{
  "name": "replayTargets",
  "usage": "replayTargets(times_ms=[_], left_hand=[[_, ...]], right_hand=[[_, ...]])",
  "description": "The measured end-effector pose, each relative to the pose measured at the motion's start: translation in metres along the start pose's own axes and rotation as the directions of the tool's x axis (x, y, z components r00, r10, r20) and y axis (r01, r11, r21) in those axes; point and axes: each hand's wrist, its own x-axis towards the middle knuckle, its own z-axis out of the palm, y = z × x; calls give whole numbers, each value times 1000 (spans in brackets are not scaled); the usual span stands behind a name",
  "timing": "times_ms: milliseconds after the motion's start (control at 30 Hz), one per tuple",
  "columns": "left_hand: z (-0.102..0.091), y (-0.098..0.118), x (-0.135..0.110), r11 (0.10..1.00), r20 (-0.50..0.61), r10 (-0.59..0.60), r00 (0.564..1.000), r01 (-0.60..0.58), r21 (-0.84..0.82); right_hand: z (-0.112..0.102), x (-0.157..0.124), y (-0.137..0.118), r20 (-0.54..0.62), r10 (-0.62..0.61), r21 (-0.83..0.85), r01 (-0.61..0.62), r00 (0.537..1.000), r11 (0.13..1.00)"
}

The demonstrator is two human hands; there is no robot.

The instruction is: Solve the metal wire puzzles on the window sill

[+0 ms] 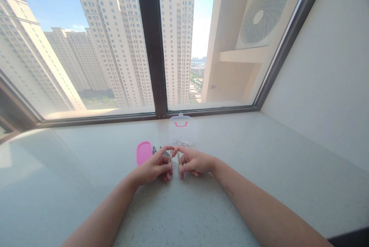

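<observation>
My left hand [155, 167] and my right hand [193, 161] rest close together on a pale stone windowsill [259, 170]. Each pinches a small flat wooden piece held on edge: the left one [170, 157] between left thumb and fingers, the right one [179, 161] in the right fingers. The two pieces stand nearly parallel, a small gap between them. Just behind the hands stands a small clear plastic box [181, 131] with a pink clasp; small items lie in it.
A pink lid [143, 152] lies flat left of the hands, with small dark metal pieces [157, 150] beside it. A large window with a dark frame [152, 47] runs behind the sill. A white wall [325, 85] closes the right side.
</observation>
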Motion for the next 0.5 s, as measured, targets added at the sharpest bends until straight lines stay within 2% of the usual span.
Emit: replayTargets(times_ms=[500], left_hand=[[-2,-2,1,999,-6,8,1000,-9,-32]], right_hand=[[1,-2,-4,-15,-23,-2,23,1000,1000]])
